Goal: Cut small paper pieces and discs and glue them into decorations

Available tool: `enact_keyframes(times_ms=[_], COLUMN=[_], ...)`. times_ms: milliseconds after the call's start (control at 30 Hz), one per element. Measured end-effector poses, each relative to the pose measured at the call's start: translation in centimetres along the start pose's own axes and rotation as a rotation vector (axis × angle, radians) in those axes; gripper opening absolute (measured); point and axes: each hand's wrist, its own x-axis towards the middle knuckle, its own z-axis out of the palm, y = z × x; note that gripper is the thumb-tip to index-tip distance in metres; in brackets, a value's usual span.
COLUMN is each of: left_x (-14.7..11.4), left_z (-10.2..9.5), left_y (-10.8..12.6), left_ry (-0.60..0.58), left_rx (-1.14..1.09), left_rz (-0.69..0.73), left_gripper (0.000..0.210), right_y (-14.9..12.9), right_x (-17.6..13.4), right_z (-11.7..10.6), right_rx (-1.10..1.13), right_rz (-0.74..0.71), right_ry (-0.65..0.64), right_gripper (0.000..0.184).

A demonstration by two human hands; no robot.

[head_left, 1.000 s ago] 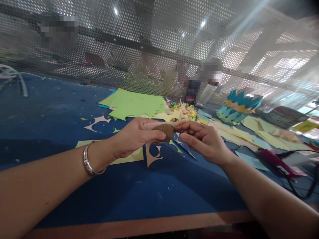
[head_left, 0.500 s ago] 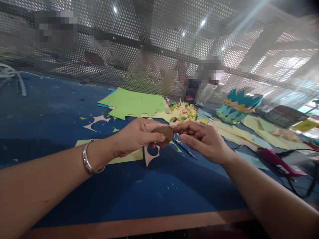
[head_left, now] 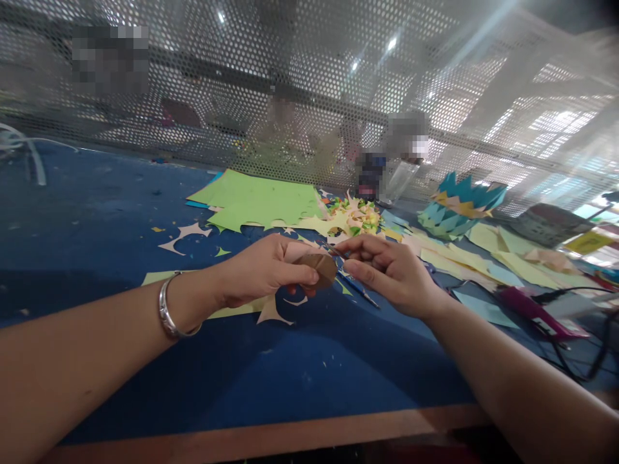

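Observation:
My left hand [head_left: 271, 270], with a silver bangle at its wrist, pinches a round brown cardboard disc [head_left: 323, 270] together with pale pink paper [head_left: 297, 250]. The thumb lies on the disc's face; other fingers are behind it. At the disc's right edge, my right hand [head_left: 387, 270] is closed around small scissors [head_left: 334, 251], of which only a thin dark metal part shows; its handles are hidden in the fingers. A pale cut-out scrap [head_left: 275, 312] hangs or lies just below my left hand. Under the right hand a blue pen-like tool [head_left: 360, 292] rests on the table.
Green paper sheets [head_left: 265, 198] and a heap of paper scraps [head_left: 358, 216] lie on the blue table [head_left: 300, 374]. To the right are a folded-paper basket [head_left: 457, 209], yellow paper strips [head_left: 449, 258] and a magenta tool [head_left: 539, 312] with a black cord. A perforated metal screen [head_left: 309, 96] stands behind.
The pale scrap below the left hand has shifted left and turned. The disc has tilted slightly in my fingers, and both hands stay close together.

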Motion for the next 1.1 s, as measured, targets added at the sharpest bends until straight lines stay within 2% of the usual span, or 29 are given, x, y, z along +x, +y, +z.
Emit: enact_keyframes(times_ms=[233,400,567,733,833,1000,1100], left_x=[0.5,0.4,0.4,0.4,0.4,0.4,0.4], left_z=[-0.2,0.5,0.9,0.7,0.5,0.5,0.3], left_y=[-0.8,-0.4,0.0,-0.5,-0.6,-0.1,-0.3], left_ry=[0.066,0.104,0.109,0.154,0.154,0.199,0.248], left_rx=[-0.077,-0.068,-0.042,-0.064,-0.121,-0.140,-0.100], left_rz=[0.054,0.027,0.056,0.060,0.061,0.096,0.077], left_gripper=[0.009,0.012,0.009,0.010,0.016,0.014,0.017], right_y=[0.6,0.5,0.6,0.9,0.4,-0.1,0.0], right_x=[0.4,0.4,0.4,0.4,0.4,0.3,0.3], right_z=[0.6,1.3,2.0,2.4,2.3,1.9,1.4], right_rx=[0.163,0.228,0.285,0.343,0.345,0.281,0.244], right_rz=[0.088,0.108,0.092,0.049,0.053,0.046,0.081], right_ry=[0.081,0.138,0.105,0.112,0.132,0.197,0.168], right_gripper=[0.039,0.040,0.044,0.046,0.043,0.043,0.043])
